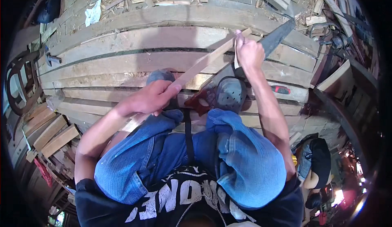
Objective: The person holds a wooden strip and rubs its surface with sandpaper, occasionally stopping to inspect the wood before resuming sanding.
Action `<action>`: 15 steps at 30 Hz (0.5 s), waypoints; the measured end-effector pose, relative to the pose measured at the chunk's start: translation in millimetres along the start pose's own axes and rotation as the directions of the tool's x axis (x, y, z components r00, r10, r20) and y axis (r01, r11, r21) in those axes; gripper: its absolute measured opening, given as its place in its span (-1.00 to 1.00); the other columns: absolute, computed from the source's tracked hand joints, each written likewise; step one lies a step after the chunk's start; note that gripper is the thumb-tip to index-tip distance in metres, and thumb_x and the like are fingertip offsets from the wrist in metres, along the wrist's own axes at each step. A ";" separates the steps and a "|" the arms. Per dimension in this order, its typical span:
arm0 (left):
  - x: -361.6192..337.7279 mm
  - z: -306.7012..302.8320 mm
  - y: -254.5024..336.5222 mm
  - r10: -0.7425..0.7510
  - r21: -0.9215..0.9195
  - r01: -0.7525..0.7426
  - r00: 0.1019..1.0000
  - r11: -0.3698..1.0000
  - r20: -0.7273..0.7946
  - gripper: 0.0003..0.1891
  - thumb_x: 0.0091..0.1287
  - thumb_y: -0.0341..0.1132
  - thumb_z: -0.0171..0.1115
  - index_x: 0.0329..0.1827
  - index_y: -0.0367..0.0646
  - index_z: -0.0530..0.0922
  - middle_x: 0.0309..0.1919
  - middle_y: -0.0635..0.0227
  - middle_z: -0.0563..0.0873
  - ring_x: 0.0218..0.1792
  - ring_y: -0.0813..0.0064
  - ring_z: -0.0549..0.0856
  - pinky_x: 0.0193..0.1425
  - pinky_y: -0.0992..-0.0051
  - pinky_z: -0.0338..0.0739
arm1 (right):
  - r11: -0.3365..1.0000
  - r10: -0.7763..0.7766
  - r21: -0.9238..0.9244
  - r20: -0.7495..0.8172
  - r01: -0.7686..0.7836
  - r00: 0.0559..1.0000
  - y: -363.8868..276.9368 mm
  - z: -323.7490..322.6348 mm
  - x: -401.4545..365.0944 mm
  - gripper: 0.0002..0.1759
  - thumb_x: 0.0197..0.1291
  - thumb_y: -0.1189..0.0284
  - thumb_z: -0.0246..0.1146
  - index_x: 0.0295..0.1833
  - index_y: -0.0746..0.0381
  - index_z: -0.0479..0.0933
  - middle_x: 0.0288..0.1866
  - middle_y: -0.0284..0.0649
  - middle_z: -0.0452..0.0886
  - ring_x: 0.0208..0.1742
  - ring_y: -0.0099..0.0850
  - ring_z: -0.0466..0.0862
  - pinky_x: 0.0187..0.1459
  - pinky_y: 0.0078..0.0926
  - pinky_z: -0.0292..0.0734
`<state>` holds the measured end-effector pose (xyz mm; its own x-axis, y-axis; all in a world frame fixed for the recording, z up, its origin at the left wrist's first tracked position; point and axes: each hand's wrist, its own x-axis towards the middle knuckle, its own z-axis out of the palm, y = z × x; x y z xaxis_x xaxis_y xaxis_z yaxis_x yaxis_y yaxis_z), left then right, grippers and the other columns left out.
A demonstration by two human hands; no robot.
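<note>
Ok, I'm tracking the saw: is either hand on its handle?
No, the handle lies by a shoe; the left hand holds the wooden strip, the right hand is near its end.

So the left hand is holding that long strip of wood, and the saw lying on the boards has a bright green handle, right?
Not quite. The head view shows that the handle of the saw is reddish brown, not green. The saw does lie on the boards, and the left hand is holding the long strip of wood.
</note>
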<state>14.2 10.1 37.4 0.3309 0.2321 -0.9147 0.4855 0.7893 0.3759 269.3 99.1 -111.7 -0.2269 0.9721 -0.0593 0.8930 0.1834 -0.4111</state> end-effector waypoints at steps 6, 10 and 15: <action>3.3 -6.2 0.3 0.030 0.034 -0.029 0.999 0.999 -0.016 -0.55 0.55 0.04 -0.12 -0.25 -0.21 0.44 -0.66 0.49 0.45 -0.70 0.65 0.51 -0.65 0.58 0.43 | 0.985 -0.165 -0.059 -0.039 0.163 0.985 -22.4 -15.4 2.7 -0.56 0.31 0.14 0.17 -0.58 0.09 0.65 -0.75 -0.11 0.53 -0.72 -0.23 0.60 -0.65 -0.28 0.49; 5.6 -8.3 2.7 0.044 0.015 -0.043 0.999 0.999 -0.024 -0.56 0.56 0.02 -0.12 -0.25 -0.21 0.43 -0.67 0.50 0.43 -0.71 0.66 0.50 -0.65 0.58 0.42 | 0.972 -0.236 -0.008 -0.031 0.235 0.971 -16.6 -3.5 -2.5 -0.65 0.27 0.15 0.20 -0.52 0.00 0.70 -0.77 -0.14 0.50 -0.76 -0.23 0.56 -0.66 -0.29 0.47; 4.6 -6.1 -0.6 0.017 0.006 -0.017 1.000 1.000 -0.003 -0.56 0.56 0.02 -0.12 -0.25 -0.21 0.44 -0.68 0.50 0.42 -0.72 0.65 0.49 -0.66 0.58 0.38 | 0.993 -0.121 -0.007 0.020 0.121 0.992 -4.4 -17.0 18.9 -0.56 0.32 0.11 0.18 -0.56 0.09 0.65 -0.74 -0.13 0.54 -0.72 -0.17 0.60 -0.67 -0.21 0.49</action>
<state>10.4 14.1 32.1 0.3368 0.2467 -0.9087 0.4845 0.7821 0.3919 267.8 119.2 -95.6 -0.3412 0.9396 -0.0276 0.8617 0.3009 -0.4086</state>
